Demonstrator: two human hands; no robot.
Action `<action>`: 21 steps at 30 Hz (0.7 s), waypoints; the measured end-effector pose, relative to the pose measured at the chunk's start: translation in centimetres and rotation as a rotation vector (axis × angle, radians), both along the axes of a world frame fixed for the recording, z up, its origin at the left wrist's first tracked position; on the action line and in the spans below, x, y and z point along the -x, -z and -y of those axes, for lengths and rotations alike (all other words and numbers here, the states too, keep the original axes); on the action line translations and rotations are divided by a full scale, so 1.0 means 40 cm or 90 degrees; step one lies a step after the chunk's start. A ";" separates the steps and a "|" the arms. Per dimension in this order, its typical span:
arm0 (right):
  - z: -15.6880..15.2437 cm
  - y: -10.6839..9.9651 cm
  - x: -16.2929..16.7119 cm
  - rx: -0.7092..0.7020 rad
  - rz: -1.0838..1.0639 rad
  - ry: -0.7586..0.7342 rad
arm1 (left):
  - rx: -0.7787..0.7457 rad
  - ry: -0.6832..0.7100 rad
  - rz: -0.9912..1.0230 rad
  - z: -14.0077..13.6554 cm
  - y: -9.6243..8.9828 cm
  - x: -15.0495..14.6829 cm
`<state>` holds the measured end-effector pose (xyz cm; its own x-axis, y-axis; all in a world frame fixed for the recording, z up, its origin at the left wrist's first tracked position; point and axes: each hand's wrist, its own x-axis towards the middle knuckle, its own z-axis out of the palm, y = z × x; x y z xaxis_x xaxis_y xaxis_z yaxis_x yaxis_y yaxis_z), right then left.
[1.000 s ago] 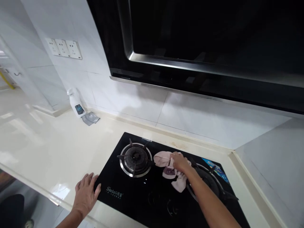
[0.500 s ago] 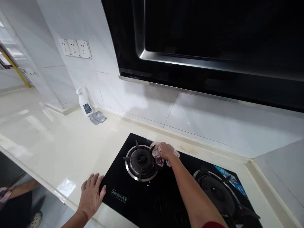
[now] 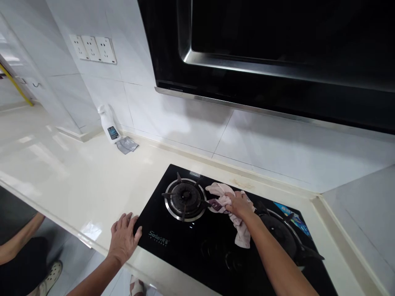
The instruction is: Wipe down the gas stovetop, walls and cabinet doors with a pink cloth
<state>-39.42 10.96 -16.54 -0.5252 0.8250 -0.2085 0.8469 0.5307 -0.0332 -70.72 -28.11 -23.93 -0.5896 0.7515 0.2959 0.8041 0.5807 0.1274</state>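
Observation:
On the black glass gas stove (image 3: 182, 250), my right hand (image 3: 240, 205) grips a crumpled pinkish cloth (image 3: 242, 234) between the two burners. Part of the cloth spreads left toward the left burner (image 3: 185, 195), and one end trails toward the front. The right burner (image 3: 276, 234) is partly covered by my forearm. My left hand (image 3: 123, 236) lies with fingers spread on the cream countertop (image 3: 92, 185), its thumb at the stove's left edge. It holds nothing.
A black range hood (image 3: 262, 86) overhangs the stove. A white bottle (image 3: 108, 125) and a grey packet (image 3: 126, 144) sit by the wall. Brownish stains (image 3: 242, 183) mark the counter behind the stove. Another person's arm (image 3: 23, 238) and shoe (image 3: 53, 277) show at lower left.
My right hand has moved the cloth right, away from the left burner, and the cloth now hangs more spread out. My left hand stays by the stove's edge. The other person's arm shows more.

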 end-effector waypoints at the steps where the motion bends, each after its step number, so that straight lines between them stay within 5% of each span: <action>1: 0.027 0.001 -0.011 0.009 0.002 -0.013 | 0.000 -0.001 0.003 -0.001 -0.001 -0.001; 14: 0.416 0.002 0.138 0.094 -0.109 -0.276 | 0.005 0.012 -0.014 0.000 0.010 0.011; 17: 0.435 -0.004 0.130 0.092 -0.114 -0.316 | -0.005 0.015 -0.022 0.000 0.013 0.018; 21: 0.361 -0.004 0.068 0.085 -0.091 -0.295 | -0.007 0.015 -0.026 -0.001 0.009 0.020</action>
<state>-42.14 -3.47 -16.37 -0.8609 0.4697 -0.1954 0.5055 0.8331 -0.2244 -71.52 -28.05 -24.29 -0.5591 0.7615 0.3278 0.8222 0.5602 0.1010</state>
